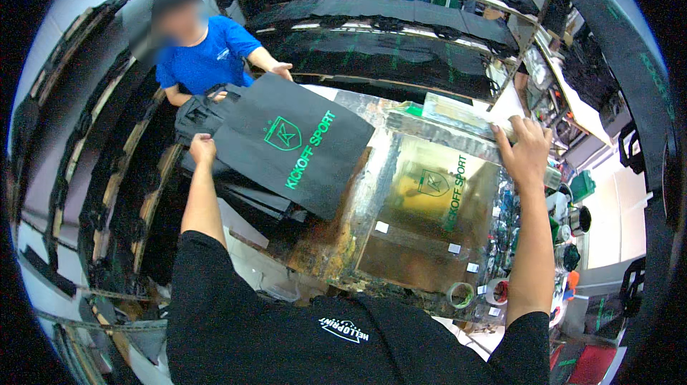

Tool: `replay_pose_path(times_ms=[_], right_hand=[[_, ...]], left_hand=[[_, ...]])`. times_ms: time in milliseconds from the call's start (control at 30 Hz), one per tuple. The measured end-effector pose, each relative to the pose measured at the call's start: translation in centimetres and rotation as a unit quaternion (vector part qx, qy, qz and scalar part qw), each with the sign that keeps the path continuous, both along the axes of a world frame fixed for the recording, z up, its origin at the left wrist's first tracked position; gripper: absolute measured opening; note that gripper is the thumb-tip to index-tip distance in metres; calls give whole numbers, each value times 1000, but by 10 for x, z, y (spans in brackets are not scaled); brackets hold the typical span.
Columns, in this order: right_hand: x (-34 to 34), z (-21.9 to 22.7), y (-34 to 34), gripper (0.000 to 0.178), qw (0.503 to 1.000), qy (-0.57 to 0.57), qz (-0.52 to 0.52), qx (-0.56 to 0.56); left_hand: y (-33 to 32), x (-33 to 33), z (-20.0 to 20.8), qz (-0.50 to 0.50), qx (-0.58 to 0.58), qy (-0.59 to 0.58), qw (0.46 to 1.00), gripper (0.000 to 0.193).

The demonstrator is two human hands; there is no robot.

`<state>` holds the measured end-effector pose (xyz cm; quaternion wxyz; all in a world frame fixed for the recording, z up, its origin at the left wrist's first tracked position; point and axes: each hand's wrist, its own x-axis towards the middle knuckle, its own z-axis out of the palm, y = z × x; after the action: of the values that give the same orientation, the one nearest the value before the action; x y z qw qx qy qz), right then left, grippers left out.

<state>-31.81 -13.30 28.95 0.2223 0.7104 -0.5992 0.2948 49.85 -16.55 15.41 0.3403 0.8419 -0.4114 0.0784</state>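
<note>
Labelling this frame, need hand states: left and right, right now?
Left hand: closed, gripping the black bag by its edge.
Right hand: fingers spread at the far right corner of the screen-printing frame; gripping or not, can't tell.

Tote bag (pixel 240 156): plain charcoal-black; shield emblem (pixel 284 134) and lettering (pixel 310 149) bright green. Printing screen (pixel 408 249): translucent amber-brown, yellower around darker green shield and letters; small white squares (pixel 382 227) dotted across lower part. Wearer's T-shirt (pixel 250 335): black, white chest print. Co-worker's T-shirt (pixel 215 56): royal blue, small white print. Racked bags (pixel 386 52): black, faint green marks.
</note>
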Motion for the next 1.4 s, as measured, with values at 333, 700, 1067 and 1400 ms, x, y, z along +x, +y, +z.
replay_pose_path(times_ms=[333,700,1067,1400], right_hand=[[-12,-1,-1,44,999,38,-10,-5],[-11,9,-6,44,999,37,-20,25],[-9,12,1,37,1000,6,-4,10],[-5,16,-8,43,1000,-8,13,9]], left_hand=[[134,-186,-48,-299,144,-104,938,72],[137,-180,-81,-250,183,-196,930,57],[69,-255,61,-427,167,-66,886,45],[69,-523,-91,-556,286,-4,780,71]])
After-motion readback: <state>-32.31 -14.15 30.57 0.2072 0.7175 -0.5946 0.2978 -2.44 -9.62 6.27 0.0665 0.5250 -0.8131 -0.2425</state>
